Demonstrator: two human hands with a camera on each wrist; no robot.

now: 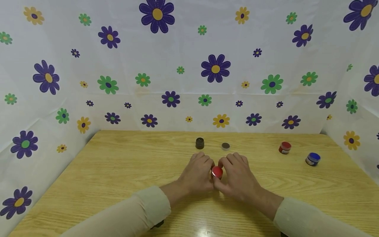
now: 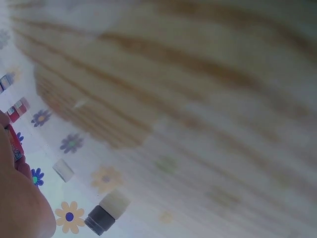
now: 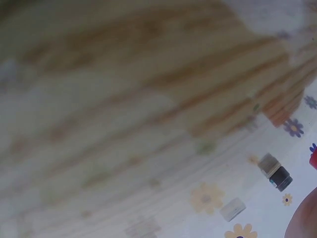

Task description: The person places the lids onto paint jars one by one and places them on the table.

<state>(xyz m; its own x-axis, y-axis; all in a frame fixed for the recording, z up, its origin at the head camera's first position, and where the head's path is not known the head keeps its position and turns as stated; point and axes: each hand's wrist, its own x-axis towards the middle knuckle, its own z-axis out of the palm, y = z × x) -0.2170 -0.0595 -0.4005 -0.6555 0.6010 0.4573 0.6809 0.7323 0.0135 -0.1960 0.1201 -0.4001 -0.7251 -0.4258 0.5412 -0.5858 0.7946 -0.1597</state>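
Observation:
A small red-lidded jar [image 1: 217, 171] stands on the wooden table [image 1: 118, 171], just in front of me at the middle. My left hand [image 1: 199, 169] grips it from the left and my right hand [image 1: 235, 172] from the right, fingers curled round it, so only its red top shows. In the left wrist view the jar's red edge [image 2: 14, 141] peeks past my left hand [image 2: 20, 203]. The right wrist view shows a red sliver of the jar [image 3: 313, 158] at the frame's right edge, above my right hand [image 3: 304, 223].
Behind the hands stand a dark open jar [image 1: 199, 143] and its loose dark lid [image 1: 225, 145]. A second red jar [image 1: 285, 147] and a blue jar [image 1: 313, 159] sit at the right. Flowered sheeting [image 1: 189, 65] walls in the table on three sides.

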